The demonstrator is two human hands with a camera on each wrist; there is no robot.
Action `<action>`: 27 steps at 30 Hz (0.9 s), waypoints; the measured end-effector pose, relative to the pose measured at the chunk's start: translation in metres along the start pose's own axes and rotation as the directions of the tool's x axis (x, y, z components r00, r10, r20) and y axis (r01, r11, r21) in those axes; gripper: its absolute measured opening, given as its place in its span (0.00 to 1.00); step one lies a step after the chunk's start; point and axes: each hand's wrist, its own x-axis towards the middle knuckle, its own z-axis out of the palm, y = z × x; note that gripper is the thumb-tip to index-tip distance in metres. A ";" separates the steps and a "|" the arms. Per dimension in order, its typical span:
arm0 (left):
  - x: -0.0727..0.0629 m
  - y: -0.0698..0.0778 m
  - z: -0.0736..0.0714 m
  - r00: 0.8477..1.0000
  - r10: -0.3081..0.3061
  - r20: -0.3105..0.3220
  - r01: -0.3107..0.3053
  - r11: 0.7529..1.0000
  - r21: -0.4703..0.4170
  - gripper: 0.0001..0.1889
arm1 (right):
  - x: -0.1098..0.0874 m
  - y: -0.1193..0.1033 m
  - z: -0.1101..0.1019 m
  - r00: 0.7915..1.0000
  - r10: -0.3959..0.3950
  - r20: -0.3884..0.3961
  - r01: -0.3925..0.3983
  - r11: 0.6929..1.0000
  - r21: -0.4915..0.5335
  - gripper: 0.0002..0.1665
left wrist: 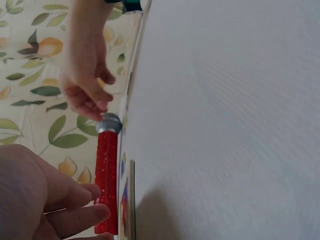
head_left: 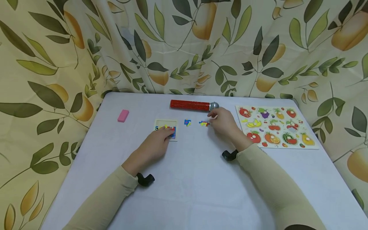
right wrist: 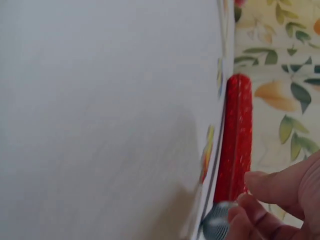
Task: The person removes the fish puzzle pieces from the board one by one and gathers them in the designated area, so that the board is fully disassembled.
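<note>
My left hand (head_left: 155, 142) lies over a small framed puzzle (head_left: 157, 122), its fingers covering part of the colourful pieces inside. In the left wrist view the fingers (left wrist: 75, 215) look loosely bent, with nothing pinched between them. To the right of the frame, a blue loose puzzle piece (head_left: 187, 122) lies on the white table. A second loose piece (head_left: 203, 123), red, yellow and blue, sits right by the fingertips of my right hand (head_left: 224, 124). That hand hovers with loosely bent fingers; no held thing shows between thumb and forefinger (right wrist: 272, 187).
A red toy microphone (head_left: 189, 104) with a silver head lies behind the loose pieces, close to the right hand. On the right is a fruit puzzle board (head_left: 276, 127). A pink block (head_left: 123, 116) lies at the left. Behind the table (head_left: 189, 185) hangs a leaf-patterned curtain (head_left: 184, 48).
</note>
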 end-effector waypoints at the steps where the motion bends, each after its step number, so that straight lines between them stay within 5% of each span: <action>1: 0.000 -0.001 -0.001 1.000 -0.001 -0.014 0.001 1.000 -0.005 0.23 | 0.002 -0.006 0.003 1.000 -0.020 0.002 0.020 1.000 0.016 0.13; 6: 0.000 -0.002 -0.002 0.999 0.028 -0.028 -0.024 0.992 0.122 0.21 | 0.014 -0.040 0.025 0.989 -0.143 0.037 0.141 0.989 0.051 0.13; 12: -0.014 0.003 0.004 0.992 0.042 0.119 -0.079 0.941 0.328 0.28 | 0.026 -0.084 0.053 0.964 -0.249 0.093 0.238 0.964 0.120 0.13; 19: -0.027 0.004 0.010 0.979 0.054 0.196 -0.123 0.926 0.358 0.39 | 0.037 -0.122 0.086 0.931 -0.303 0.205 0.267 0.946 0.186 0.16; 27: -0.030 0.002 0.011 0.975 0.081 0.208 -0.154 0.919 0.364 0.42 | 0.044 -0.130 0.110 0.907 -0.310 0.286 0.270 0.948 0.170 0.18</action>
